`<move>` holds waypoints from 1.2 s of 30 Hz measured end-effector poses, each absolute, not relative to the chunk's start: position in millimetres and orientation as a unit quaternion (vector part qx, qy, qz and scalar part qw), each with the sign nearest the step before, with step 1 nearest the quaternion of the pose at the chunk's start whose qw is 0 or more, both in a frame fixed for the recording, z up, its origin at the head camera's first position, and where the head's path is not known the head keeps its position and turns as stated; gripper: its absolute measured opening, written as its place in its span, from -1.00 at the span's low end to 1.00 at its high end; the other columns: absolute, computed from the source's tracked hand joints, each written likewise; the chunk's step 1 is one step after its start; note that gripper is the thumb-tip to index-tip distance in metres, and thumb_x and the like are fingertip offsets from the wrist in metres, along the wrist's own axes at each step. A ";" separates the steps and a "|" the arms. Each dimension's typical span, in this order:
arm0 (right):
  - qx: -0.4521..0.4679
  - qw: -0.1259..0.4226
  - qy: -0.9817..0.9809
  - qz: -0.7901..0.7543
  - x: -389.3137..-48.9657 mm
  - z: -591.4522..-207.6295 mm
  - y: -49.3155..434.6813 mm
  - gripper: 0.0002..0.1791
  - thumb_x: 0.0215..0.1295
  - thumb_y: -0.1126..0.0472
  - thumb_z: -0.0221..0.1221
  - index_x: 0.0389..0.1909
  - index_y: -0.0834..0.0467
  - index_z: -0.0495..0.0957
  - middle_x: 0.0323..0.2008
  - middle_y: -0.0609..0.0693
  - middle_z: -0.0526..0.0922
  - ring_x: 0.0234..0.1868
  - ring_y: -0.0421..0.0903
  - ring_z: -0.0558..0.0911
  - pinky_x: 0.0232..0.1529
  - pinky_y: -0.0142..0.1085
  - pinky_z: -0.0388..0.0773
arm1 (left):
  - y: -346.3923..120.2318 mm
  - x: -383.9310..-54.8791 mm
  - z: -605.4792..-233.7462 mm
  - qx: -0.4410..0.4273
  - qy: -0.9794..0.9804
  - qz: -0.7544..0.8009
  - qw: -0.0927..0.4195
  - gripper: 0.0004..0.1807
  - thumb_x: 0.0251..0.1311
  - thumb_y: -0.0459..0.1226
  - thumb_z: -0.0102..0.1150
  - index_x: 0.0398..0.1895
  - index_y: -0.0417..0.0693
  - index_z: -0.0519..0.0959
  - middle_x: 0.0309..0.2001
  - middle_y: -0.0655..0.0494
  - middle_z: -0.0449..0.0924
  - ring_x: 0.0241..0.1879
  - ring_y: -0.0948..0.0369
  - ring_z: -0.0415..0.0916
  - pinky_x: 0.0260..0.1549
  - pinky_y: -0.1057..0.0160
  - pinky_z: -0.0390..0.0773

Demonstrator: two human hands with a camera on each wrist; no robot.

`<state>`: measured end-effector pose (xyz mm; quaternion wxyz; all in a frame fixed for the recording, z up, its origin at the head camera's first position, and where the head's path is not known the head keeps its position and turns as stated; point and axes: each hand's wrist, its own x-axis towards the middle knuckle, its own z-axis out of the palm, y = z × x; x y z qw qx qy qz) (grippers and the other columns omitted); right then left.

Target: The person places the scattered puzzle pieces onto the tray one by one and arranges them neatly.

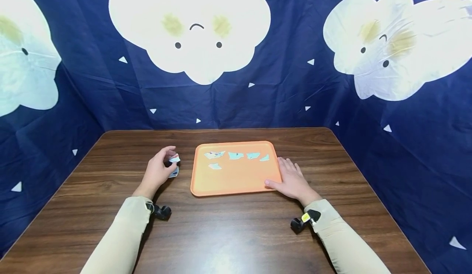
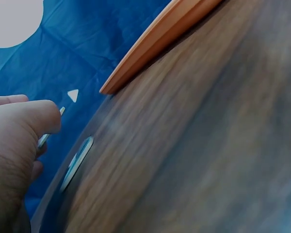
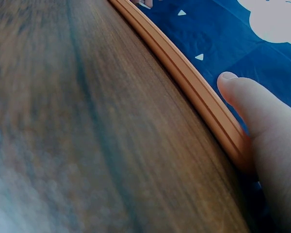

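Note:
My left hand [image 1: 159, 169], left of the tray, pinches a flat, irregular puzzle piece [image 1: 174, 158], pale blue with a reddish edge, between thumb and fingers. Just below it another puzzle piece [image 1: 174, 172] lies on the table; the left wrist view shows its thin edge [image 2: 76, 164]. An orange tray [image 1: 236, 182] bears several pale blue pieces: a row along its far side, including a patterned one [image 1: 214, 155], and a single one [image 1: 215, 166] below. With fingers straight along the tray's right edge, my right hand [image 1: 293, 180] rests on it, thumb over the near corner.
The brown wooden table [image 1: 236, 229] ends at a dark blue curtain [image 1: 295, 102] with white clouds. The curtain closes in the back and both sides. A small black camera [image 1: 162, 212] sits on the left wrist, and another [image 1: 297, 225] on the right.

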<state>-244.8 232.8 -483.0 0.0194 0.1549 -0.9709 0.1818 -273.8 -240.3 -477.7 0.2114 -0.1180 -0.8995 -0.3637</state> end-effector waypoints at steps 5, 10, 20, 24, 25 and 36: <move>0.155 0.018 -0.971 0.183 -244.1 -482.8 232.5 0.25 0.18 -0.53 0.09 0.57 0.33 -0.03 0.55 0.26 0.09 0.57 0.26 0.00 0.48 0.22 -0.16 | -231.9 -273.0 -476.0 -0.121 -0.898 -0.377 0.194 -0.43 0.11 -0.51 0.27 0.25 -0.24 0.43 0.02 -0.25 0.65 0.02 -0.18 0.60 0.07 -0.18 0.51; 0.153 0.016 -0.971 0.182 -243.5 -482.0 233.5 0.26 0.18 -0.53 0.08 0.57 0.33 -0.04 0.55 0.26 0.08 0.57 0.26 0.00 0.48 0.21 -0.16 | -220.5 -272.5 -474.7 -0.137 -0.889 -0.394 0.190 -0.43 0.09 -0.51 0.27 0.23 -0.26 0.44 0.00 -0.19 0.67 -0.02 -0.13 0.63 0.04 -0.14 0.54; 0.153 0.015 -0.972 0.180 -244.0 -482.2 233.7 0.25 0.19 -0.53 0.08 0.57 0.33 -0.04 0.55 0.26 0.08 0.57 0.25 -0.01 0.49 0.21 -0.18 | -193.2 -273.9 -474.0 -0.167 -0.884 -0.399 0.175 -0.46 0.10 -0.46 0.34 0.20 -0.20 0.46 -0.04 -0.12 0.68 -0.03 -0.04 0.62 0.02 -0.09 0.55; 0.153 0.014 -0.972 0.180 -244.3 -482.8 233.3 0.26 0.18 -0.54 0.07 0.57 0.33 -0.03 0.55 0.26 0.08 0.57 0.25 -0.01 0.49 0.21 -0.17 | -182.5 -273.5 -473.4 -0.178 -0.882 -0.403 0.171 -0.46 0.09 -0.46 0.36 0.19 -0.24 0.47 -0.05 -0.10 0.69 -0.05 -0.02 0.62 0.01 -0.07 0.57; 0.154 0.015 -0.972 0.179 -244.4 -482.8 233.2 0.26 0.18 -0.54 0.08 0.57 0.33 -0.03 0.55 0.26 0.09 0.57 0.25 0.00 0.49 0.21 -0.17 | -180.1 -273.5 -473.2 -0.180 -0.881 -0.403 0.169 -0.46 0.09 -0.47 0.35 0.19 -0.25 0.47 -0.05 -0.09 0.69 -0.05 -0.01 0.63 0.00 -0.06 0.57; 0.157 0.016 -0.971 0.182 -244.1 -480.8 233.5 0.24 0.19 -0.52 0.09 0.57 0.32 -0.02 0.55 0.26 0.09 0.57 0.26 0.01 0.48 0.22 -0.16 | -154.8 -275.3 -468.5 -0.210 -0.880 -0.395 0.158 -0.41 0.08 -0.45 0.35 0.24 -0.14 0.47 -0.02 0.00 0.69 -0.03 0.02 0.55 -0.10 0.04 0.46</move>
